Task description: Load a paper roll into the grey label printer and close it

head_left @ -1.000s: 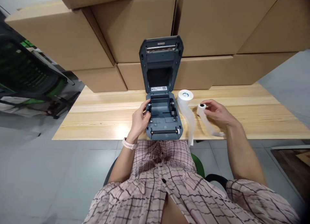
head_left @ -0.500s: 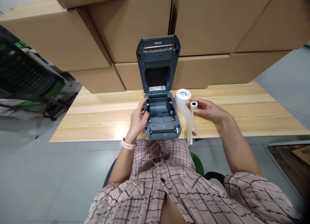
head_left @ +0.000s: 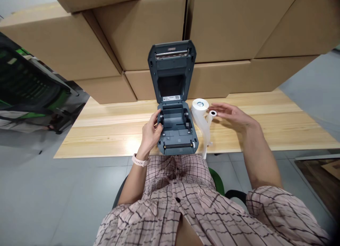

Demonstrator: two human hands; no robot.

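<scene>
A dark grey label printer [head_left: 174, 132] stands on the table with its lid [head_left: 172, 70] raised and its roll bay bare. My left hand [head_left: 152, 132] grips the printer's left edge, thumb on the rim. Just right of the printer is a large white label roll [head_left: 199, 104], its loose strip [head_left: 203, 127] trailing over the table's front edge. Beside that sits a small white paper roll [head_left: 212, 114] with a dark core, leaning a little. My right hand [head_left: 231, 114] is immediately right of the small roll, fingers stretched and apart, holding nothing; whether a fingertip touches the roll is unclear.
Large cardboard boxes [head_left: 220, 26] are stacked along the back of the wooden table [head_left: 265, 122]. A black and green chair [head_left: 34, 86] is at the left. The table's front edge runs close to my lap.
My right hand has let go of the small paper roll and opened, shifting slightly right. The small roll now leans and its tail lies differently. My left hand stays on the printer.
</scene>
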